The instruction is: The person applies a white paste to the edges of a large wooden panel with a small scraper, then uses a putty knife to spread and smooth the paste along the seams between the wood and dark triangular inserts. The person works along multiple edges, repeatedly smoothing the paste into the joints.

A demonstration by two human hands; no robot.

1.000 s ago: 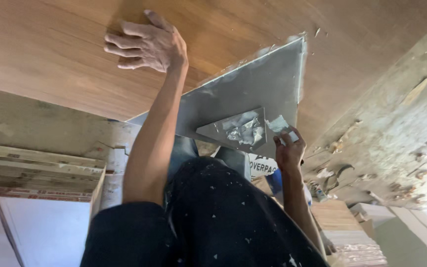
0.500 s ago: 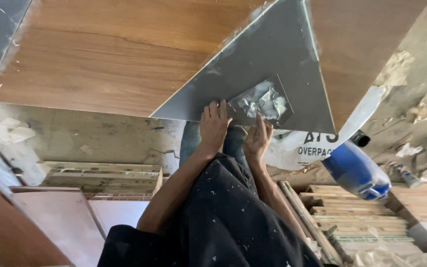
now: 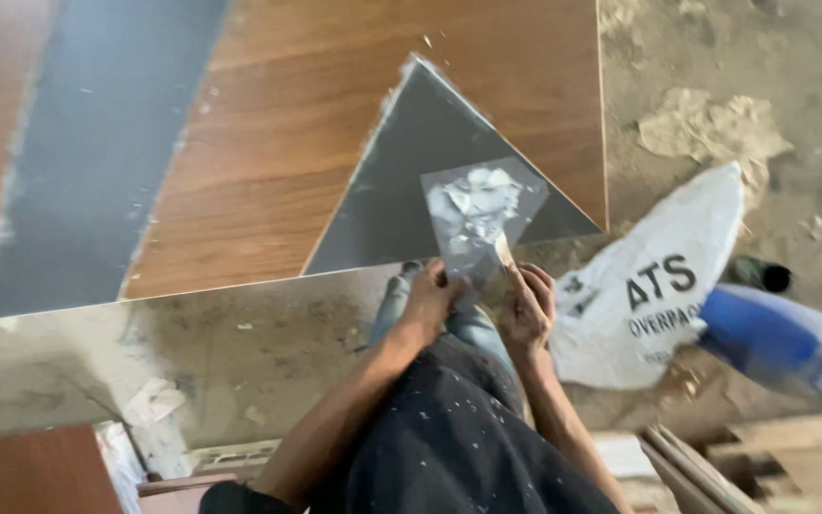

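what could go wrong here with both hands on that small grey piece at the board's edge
The small grey piece is pinched only at its lower edge by the left hand and right hand, so it could slip. Its thin edge may cut a fingertip. Debris and the white sack beside the wood board could cause a trip.

Worn on the head, looking steeply down from close above onto both hands, a brown wood-grain board (image 3: 335, 124) and the dusty concrete floor (image 3: 744, 57). Single view only.

The blue plastic object (image 3: 792, 347) is cut off by the right edge and blurred; the grey diagonal strip (image 3: 97, 143) is cropped at the top.
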